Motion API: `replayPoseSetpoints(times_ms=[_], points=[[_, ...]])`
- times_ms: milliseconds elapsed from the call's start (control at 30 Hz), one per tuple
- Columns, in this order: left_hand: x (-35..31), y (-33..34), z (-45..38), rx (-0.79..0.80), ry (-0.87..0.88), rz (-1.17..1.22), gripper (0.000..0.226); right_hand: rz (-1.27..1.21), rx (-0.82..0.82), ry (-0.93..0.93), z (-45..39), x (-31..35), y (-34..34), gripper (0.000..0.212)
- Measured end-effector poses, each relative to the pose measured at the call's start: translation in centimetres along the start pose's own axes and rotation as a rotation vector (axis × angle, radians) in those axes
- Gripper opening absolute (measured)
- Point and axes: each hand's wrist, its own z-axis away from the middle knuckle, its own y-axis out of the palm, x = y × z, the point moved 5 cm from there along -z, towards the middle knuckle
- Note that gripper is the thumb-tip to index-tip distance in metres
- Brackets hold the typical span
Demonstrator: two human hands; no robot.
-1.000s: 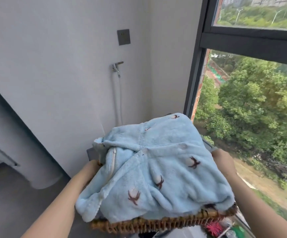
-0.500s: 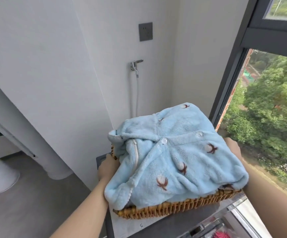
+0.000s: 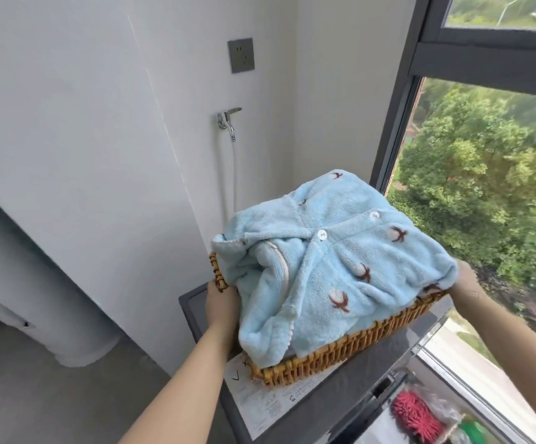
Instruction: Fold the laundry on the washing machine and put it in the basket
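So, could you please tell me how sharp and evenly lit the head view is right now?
Head view: the blue garment and wicker basket are sharp in soft daylight; the trees through the window are smeared, the red item at the bottom is blurred; wide-angle distortion tilts the window frame.

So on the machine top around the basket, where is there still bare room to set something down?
Bare strips of the washing machine top show in front of the wicker basket, with the printed sticker, and a narrow one by the left hand. The middle is crowded: the basket, heaped with the blue fleece garment, fills it, the right hand at its window side.
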Motion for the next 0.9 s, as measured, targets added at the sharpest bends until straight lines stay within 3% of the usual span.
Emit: replayPoseSetpoints(times_ms=[67, 133, 233, 333, 433, 567, 667, 733, 833, 900], points=[[0.6, -0.2, -0.3, 0.064, -0.020, 0.077, 0.018, -0.187, -0.154, 0.035, 3.6, -2.0, 0.1, 0.028], [0.8, -0.2, -0.7, 0.118, -0.007, 0.098, 0.030, -0.302, -0.197, 0.086, 8.2, -4.1, 1.6, 0.040], [1.1, -0.5, -0.9, 0.162, 0.007, 0.056, 0.037, -0.410, -0.049, 0.104, 15.4, -5.1, 6.8, 0.045], [0.6, -1.4, 0.4, 0.181, 0.014, 0.040, 0.040, -0.329, 0.088, 0.008, 19.9, -4.1, 12.2, 0.055], [1.2, -2.3, 1.8, 0.206, -0.037, 0.025, 0.055, -0.510, 0.107, 0.116, 21.2, -3.8, 15.6, 0.072], [3.1, -2.9, 2.9, 0.262, -0.117, 0.072, 0.077, -0.552, 0.024, 0.135, 19.3, -3.9, 16.3, 0.064], [4.1, -2.7, 3.8, 0.289, -0.215, 0.059, 0.086, -0.471, -0.062, 0.192, 17.9, -3.6, 15.2, 0.016], [4.4, -2.4, 4.3, 0.312, -0.224, 0.046, 0.090, -0.397, -0.042, 0.147, 17.2, -3.5, 14.6, 0.027], [4.7, -3.2, 4.5, 0.386, -0.231, 0.046, 0.096, -0.373, 0.019, 0.062, 17.7, -2.9, 13.5, 0.006], [5.0, -3.9, 4.4, 0.479, -0.266, 0.062, 0.102, -0.475, 0.061, 0.151, 19.3, -3.6, 13.0, 0.021]])
